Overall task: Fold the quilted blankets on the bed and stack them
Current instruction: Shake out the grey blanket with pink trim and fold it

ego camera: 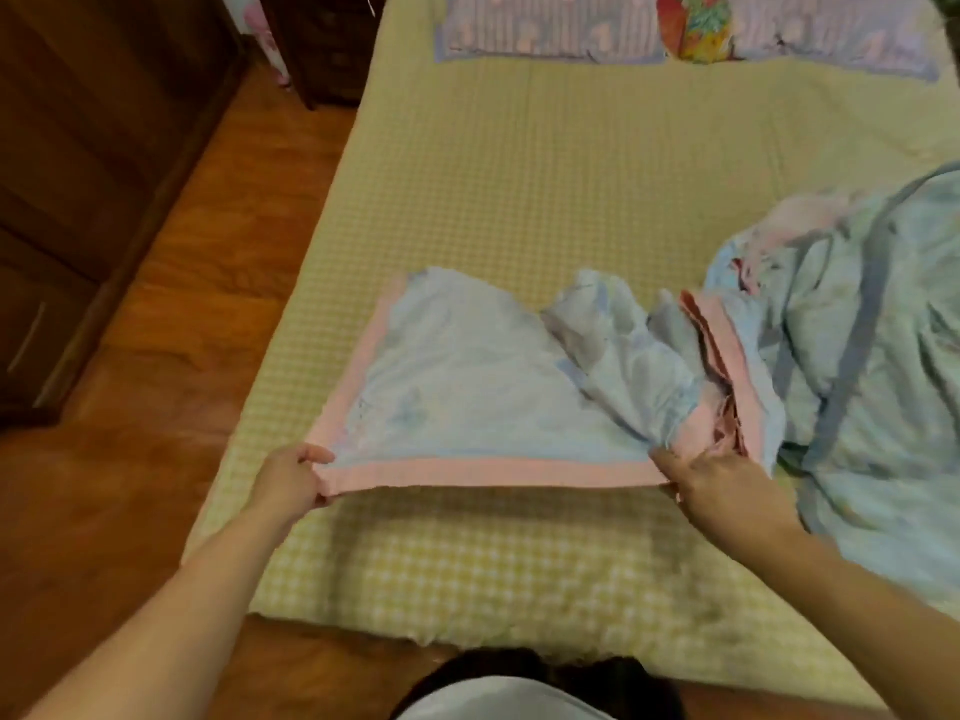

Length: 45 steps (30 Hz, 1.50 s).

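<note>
**Mia:** What are the hands doing?

**Dad:** The left hand [291, 478] pinches one near corner of the blanket [467, 387], on its pink edge [498, 472]. The right hand [719, 485] has its fingers curled on the other near corner. The edge is pulled tight between them, lifted a little off the bed [519, 200].

**Mia:** Where is the blanket?

**Dad:** Near the foot of the bed, on the yellow checked sheet. Its far right part is all bunched up [623, 345].

**Mia:** What could go wrong?

**Dad:** I think that bunched part could get folded in crooked, so the fold comes out lumpy. It also touches the other blanket [857, 356], the big blue heap on the right. A pull might drag that one along. And a corner could slip out if a pinch is weak.

**Mia:** Is there room?

**Dad:** Lots. The sheet is bare all the way up to the pillows [550, 28]. On the left the bed stops close to the left hand, then comes the wood floor [208, 252]. Cloth could slide off there. The right side is crowded.
</note>
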### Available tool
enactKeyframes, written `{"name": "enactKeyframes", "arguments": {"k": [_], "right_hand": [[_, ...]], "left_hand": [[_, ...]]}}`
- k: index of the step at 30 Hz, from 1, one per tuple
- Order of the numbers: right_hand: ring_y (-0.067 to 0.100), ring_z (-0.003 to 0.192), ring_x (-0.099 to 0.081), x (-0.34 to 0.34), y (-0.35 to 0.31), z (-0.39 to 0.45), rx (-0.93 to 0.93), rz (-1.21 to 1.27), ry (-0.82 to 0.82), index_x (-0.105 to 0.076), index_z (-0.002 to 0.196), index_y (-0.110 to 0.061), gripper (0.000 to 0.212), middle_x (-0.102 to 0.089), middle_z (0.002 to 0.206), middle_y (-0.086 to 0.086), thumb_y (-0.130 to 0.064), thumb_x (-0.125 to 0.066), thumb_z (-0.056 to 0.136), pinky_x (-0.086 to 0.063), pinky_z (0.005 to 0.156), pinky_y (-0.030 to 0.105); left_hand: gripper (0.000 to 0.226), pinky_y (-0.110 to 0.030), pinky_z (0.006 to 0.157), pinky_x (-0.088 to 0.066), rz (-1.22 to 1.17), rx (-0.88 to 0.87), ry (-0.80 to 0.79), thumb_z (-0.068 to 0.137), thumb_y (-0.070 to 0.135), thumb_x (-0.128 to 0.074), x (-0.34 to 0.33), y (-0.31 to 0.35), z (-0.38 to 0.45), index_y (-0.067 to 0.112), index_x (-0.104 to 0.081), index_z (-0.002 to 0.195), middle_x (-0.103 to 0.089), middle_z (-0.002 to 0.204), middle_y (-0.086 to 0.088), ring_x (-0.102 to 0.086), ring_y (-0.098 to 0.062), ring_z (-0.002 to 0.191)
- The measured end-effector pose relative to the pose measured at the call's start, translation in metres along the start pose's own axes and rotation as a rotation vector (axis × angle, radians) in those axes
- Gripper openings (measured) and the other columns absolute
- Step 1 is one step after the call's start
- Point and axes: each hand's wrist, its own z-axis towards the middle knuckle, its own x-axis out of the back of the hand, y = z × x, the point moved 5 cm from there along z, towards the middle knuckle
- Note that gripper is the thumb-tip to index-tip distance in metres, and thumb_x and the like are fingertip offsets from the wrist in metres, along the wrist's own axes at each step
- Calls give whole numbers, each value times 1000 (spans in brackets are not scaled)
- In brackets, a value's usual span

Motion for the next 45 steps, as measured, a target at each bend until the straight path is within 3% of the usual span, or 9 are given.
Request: {"name": "enactKeyframes", "arguments": {"k": [3, 6, 11, 14, 18, 25, 30, 37, 45], "right_hand": [[37, 69, -70, -110, -10, -64, -35, -26, -465, -57, 140, -21, 98, -70, 96, 9, -27, -95, 50, -47, 45, 34], [37, 79, -71, -157, 25, -114, -43, -133, -705, -72, 116, -21, 53, -69, 109, 14, -20, -81, 63, -57, 54, 42], [14, 115, -62, -118, 120, -141, -376, -303, -590, -73, 109, -41, 30, -71, 115, -16, -51, -48, 95, -42, 99, 36], [27, 106, -63, -117, 205, -143, -496, -463, -426, -75, 107, -26, 42, -72, 111, 11, -58, -56, 88, -44, 100, 49], [41, 86, -56, 12, 117, -43, -468, -303, -158, -73, 82, -4, 11, -64, 82, 23, -10, -68, 74, -38, 95, 55], [41, 111, -48, 141, -99, 65, -31, 187, 440, -58, 130, 0, 50, -57, 124, 23, 5, -56, 80, -40, 96, 50], [37, 114, -42, 115, -179, 80, -281, 426, 422, -45, 146, -14, 46, -41, 136, 20, -23, -51, 101, -39, 95, 46], [36, 96, -57, -32, -163, 31, -581, 457, -318, -54, 125, -14, 37, -46, 115, 11, -38, -54, 96, -51, 72, 40], [23, 99, -65, 53, -134, 52, -910, 1178, 365, -66, 115, -14, 25, -67, 102, 1, -7, -65, 91, -50, 86, 30]], "left_hand": [[25, -51, 67, -63, 231, 151, 11, 80, -12, -57, -9, -105, 20, 5, -66, 95, -62, 115, -19, -64, -39, 95], [25, -45, 90, -58, 443, 169, 40, 82, -1, -68, 3, -145, 29, 11, -71, 104, -67, 119, -18, -64, -39, 104], [27, -39, 89, -54, 692, 109, 85, 81, 7, -67, 33, -133, 38, 11, -75, 107, -70, 116, -19, -64, -38, 106], [29, -40, 87, -54, 696, 91, 121, 83, 6, -63, 41, -126, 37, 12, -74, 110, -70, 117, -20, -64, -39, 106], [36, -38, 85, -52, 425, -18, 174, 82, -3, -61, 29, -91, 16, 16, -71, 111, -69, 116, -20, -65, -39, 100], [44, -46, 94, -56, -49, -202, -22, 94, -8, -42, -10, -46, -52, 22, -74, 98, -68, 117, 1, -65, -19, 104], [43, -42, 102, -52, -23, -293, -159, 98, -3, -43, -23, -50, -78, 27, -73, 103, -62, 121, 24, -59, -7, 116], [46, -34, 105, -47, 22, -234, -215, 101, -1, -42, -35, -65, -84, 35, -70, 107, -62, 130, 8, -57, -16, 122], [42, -20, 104, -38, 58, -366, -279, 100, -1, -46, -43, -25, -109, 31, -66, 118, -59, 132, 15, -50, -3, 126]]}}
